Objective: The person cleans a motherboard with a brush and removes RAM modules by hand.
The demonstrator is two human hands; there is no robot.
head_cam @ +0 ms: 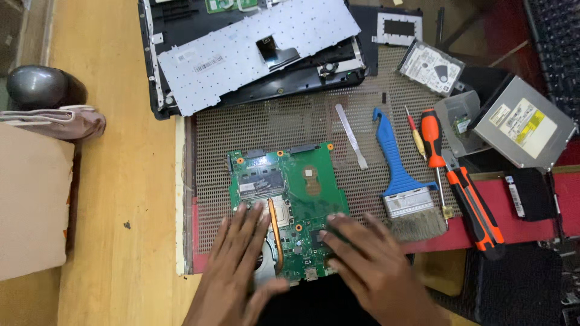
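1. A green circuit board [290, 199] is seen lying flat on a brown mesh mat [266, 121], near the mat's front edge, with a wooden table [121, 181] underneath.
2. The left hand [232, 265] is laid palm down on the board's near left part, fingers straight and slightly spread; nothing is gripped. The fingertips are rested by a silver plate and a copper pipe [277, 232] that runs down the board.
3. The right hand [368, 259] is laid palm down on the board's near right corner, fingers spread and blurred; no hold on anything can be made out.
4. Behind the board, at the far edge of the mat, an opened laptop base [254, 66] is placed, with a grey keyboard underside [254, 48] tilted across it.
5. To the right of the board, well apart from it, a thin metal pry strip [351, 136] is laid on the mat.
6. Further right, a blue-handled brush [402, 181] is found, then a small red and yellow screwdriver [415, 136], a larger orange screwdriver [434, 151], and an orange and black tool [476, 208], all side by side.
7. At the upper right, a hard drive [431, 66] and a grey optical drive [522, 124] are set.
8. At the far left, a dark rounded object [42, 87] is seen above a pale cardboard box [30, 205].
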